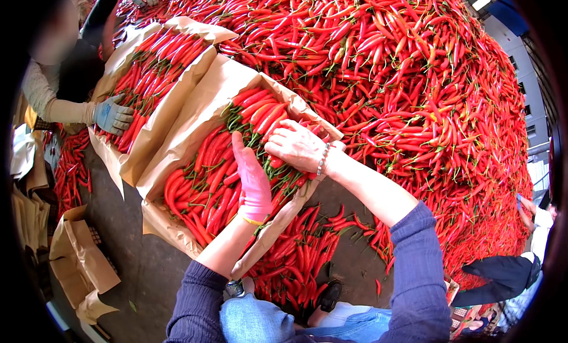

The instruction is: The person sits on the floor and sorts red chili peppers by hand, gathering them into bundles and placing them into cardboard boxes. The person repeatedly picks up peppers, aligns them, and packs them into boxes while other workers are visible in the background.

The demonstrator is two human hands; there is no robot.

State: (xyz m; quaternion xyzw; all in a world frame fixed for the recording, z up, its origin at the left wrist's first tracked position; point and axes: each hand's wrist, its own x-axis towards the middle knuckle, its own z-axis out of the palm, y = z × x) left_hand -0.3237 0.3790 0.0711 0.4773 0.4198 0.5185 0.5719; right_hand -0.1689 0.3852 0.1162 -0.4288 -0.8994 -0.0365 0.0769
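Note:
A box lined with brown kraft paper point(174, 224) lies tilted before me, packed with red chili peppers point(216, 152) with green stems. My left hand point(253, 183), in a pink glove, rests on edge against the peppers in the box's middle, looking flat. Some of its fingers are hidden. To its upper right, my bare right hand point(295, 145) has its fingers curled over a row of peppers near the box's right side. Its fingertips are partly covered, so a grip on a pepper cannot be made out. A beaded bracelet point(324, 158) circles that wrist.
A huge heap of chili peppers point(399, 76) rises beyond the box. At left, a co-worker's gloved hand point(113, 115) touches peppers in a second paper-lined box point(195, 72). Loose peppers point(297, 254) lie below my arms. An open paper-lined box point(84, 258) stands lower left.

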